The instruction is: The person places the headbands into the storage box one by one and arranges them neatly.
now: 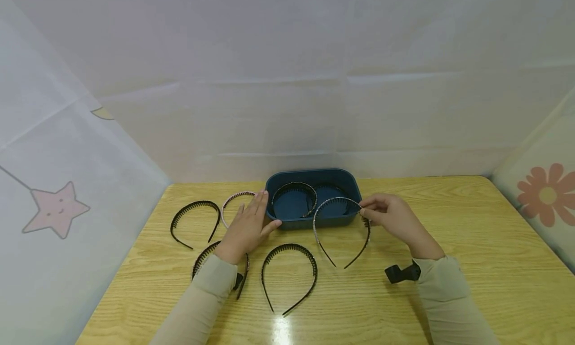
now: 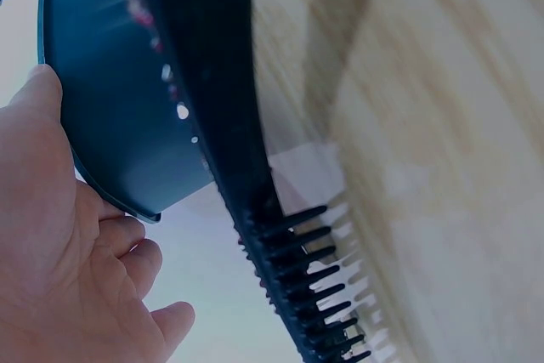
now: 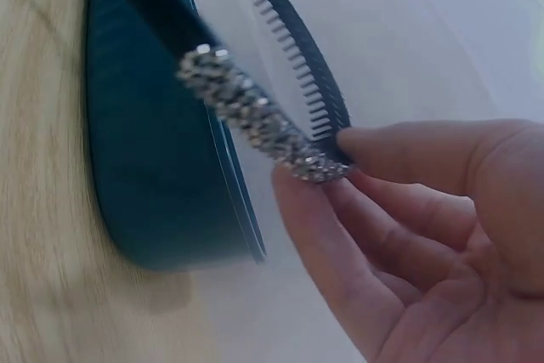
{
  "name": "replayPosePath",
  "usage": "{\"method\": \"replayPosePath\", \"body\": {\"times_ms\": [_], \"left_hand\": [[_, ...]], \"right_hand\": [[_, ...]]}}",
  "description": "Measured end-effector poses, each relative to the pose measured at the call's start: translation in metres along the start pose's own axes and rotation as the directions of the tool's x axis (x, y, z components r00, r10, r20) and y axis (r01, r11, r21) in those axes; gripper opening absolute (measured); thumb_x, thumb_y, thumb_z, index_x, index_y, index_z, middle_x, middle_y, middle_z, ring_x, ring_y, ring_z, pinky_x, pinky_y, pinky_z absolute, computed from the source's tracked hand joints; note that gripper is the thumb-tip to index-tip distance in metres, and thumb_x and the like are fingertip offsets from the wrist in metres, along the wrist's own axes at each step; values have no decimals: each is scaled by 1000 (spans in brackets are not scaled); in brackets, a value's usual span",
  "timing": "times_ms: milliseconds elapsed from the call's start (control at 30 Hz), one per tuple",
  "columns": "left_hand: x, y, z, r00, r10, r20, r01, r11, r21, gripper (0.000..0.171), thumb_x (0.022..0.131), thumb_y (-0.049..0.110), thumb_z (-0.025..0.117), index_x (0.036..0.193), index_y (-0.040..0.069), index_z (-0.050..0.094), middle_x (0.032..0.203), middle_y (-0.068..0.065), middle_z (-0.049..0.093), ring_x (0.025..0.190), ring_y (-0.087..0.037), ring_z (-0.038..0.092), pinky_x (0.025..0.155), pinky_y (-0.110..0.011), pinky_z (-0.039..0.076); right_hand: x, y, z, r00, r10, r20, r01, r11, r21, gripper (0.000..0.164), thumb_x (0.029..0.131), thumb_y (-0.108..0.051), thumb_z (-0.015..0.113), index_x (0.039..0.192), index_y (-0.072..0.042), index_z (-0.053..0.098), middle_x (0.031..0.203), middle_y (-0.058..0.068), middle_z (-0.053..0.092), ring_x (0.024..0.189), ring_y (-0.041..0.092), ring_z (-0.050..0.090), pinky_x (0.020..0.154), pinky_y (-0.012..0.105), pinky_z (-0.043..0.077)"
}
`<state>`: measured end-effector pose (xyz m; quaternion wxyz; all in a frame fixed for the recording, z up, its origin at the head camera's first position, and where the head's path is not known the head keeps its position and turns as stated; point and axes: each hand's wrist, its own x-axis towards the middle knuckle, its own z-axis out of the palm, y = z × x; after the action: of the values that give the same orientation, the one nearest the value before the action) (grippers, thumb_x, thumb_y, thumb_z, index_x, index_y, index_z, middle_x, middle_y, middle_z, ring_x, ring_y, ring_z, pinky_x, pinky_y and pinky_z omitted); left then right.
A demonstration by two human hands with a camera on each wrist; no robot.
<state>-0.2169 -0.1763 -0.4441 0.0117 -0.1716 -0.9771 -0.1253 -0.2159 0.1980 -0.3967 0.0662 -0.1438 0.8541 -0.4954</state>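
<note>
1. Pinching a silver-studded headband (image 1: 316, 225) between thumb and fingertips, your right hand (image 1: 390, 216) appears in the head view off the right end of a blue box (image 1: 292, 225). The studded band's arch leans across the box's near right corner, its two tips aimed at the near edge of the tabletop (image 1: 467, 225); whether band and box touch cannot be told. Your left hand (image 1: 246, 226) lies spread against the box's left end, fingers straight, thumb apart at the near left corner. The box stands by the far edge, around its middle, with dark headbands (image 1: 294, 183) inside. Toward the left edge lie a black headband (image 1: 197, 203) and, partly behind your left fingers, a pink headband (image 1: 233, 194). A dark headband (image 1: 244, 280) shows beneath your left sleeve (image 1: 211, 280), and a toothed black headband (image 1: 289, 245) lies nearer the near edge, its tips facing you.

2. Touching the box's rim, your left hand is seen close up in the left wrist view, its fingers set apart and some slightly bent. A gem-edged headband (image 2: 212, 57) with black teeth crosses the foreground.

3. Gripping the studded band at its glittering stretch, your right thumb and fingers fill the right wrist view. Dark teeth line the band's inner side; the box stands just beyond.
</note>
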Motion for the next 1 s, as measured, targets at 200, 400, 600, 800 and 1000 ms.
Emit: {"method": "replayPosePath", "body": {"times_ms": [200, 400, 600, 800, 1000], "left_hand": [[0, 0, 0, 1000, 6, -6, -6, 1000, 6, 89, 104, 59, 43, 163, 3, 8, 169, -15, 10, 155, -30, 13, 121, -62, 17], [0, 0, 0, 1000, 7, -3, -7, 1000, 8, 89, 104, 59, 43, 163, 4, 8, 169, -14, 9, 155, -32, 14, 121, -61, 18], [0, 0, 0, 1000, 2, 7, -2, 1000, 13, 88, 104, 60, 41, 163, 4, 6, 169, -14, 8, 155, -31, 13, 122, -61, 17], [0, 0, 0, 1000, 1, 6, -1, 1000, 11, 88, 104, 59, 41, 163, 3, 8, 169, -14, 8, 155, -31, 14, 122, -61, 16], [1, 1, -2, 1000, 1, 5, -1, 1000, 3, 88, 104, 59, 42, 163, 3, 8, 169, -15, 9, 155, -32, 14, 122, -61, 16]], "right_hand": [[0, -4, 2, 997, 29, -71, -23, 996, 84, 33, 101, -16, 66, 124, 7, 65, 108, 19, 72, 93, 21, 71, 81, 38, 62], [4, -3, 5, 990, 56, -128, -34, 986, 165, 35, 101, -19, 66, 127, 5, 65, 115, 20, 71, 95, 18, 72, 85, 41, 61], [13, -3, 7, 981, 88, -172, -38, 960, 276, 40, 101, -23, 67, 131, 4, 62, 122, 21, 68, 97, 12, 71, 88, 37, 60], [22, -6, 8, 965, 87, -246, -1, 943, 332, 39, 101, -21, 67, 130, 5, 63, 116, 14, 69, 95, 10, 70, 88, 38, 59], [33, -8, 11, 936, 89, -341, 35, 940, 339, 34, 100, -16, 68, 125, 6, 65, 102, 3, 70, 88, 6, 70, 85, 35, 60]]}}
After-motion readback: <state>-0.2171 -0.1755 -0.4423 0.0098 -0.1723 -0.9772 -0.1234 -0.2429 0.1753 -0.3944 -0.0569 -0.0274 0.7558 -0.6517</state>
